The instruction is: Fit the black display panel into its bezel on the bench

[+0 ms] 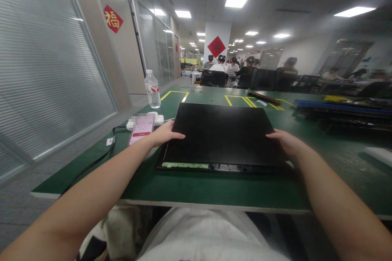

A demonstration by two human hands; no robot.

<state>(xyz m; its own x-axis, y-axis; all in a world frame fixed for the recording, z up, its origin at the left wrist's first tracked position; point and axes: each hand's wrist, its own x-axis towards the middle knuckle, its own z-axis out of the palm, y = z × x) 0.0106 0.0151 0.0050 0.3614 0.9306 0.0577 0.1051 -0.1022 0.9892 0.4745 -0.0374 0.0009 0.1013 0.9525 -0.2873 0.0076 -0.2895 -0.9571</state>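
Note:
A black flat display panel [222, 132] is in front of me over the green table. Along its near edge a green circuit strip [185, 165] shows, above a black frame [254, 168]. My left hand [165, 132] grips the panel's left side, thumb on top and the other fingers mostly hidden beneath. On the opposite side my right hand [284, 140] is closed on the panel's right edge, its thumb tip over the surface. Whether the panel touches the frame all along, I cannot tell.
Left of the panel lie a phone [142, 128], a white power strip [159, 119] and a black cable [101, 157]. A water bottle [152, 89] stands behind them. At right are stacked dark panels [346, 114]; a dark strip [263, 98] lies farther back. People sit at distant tables.

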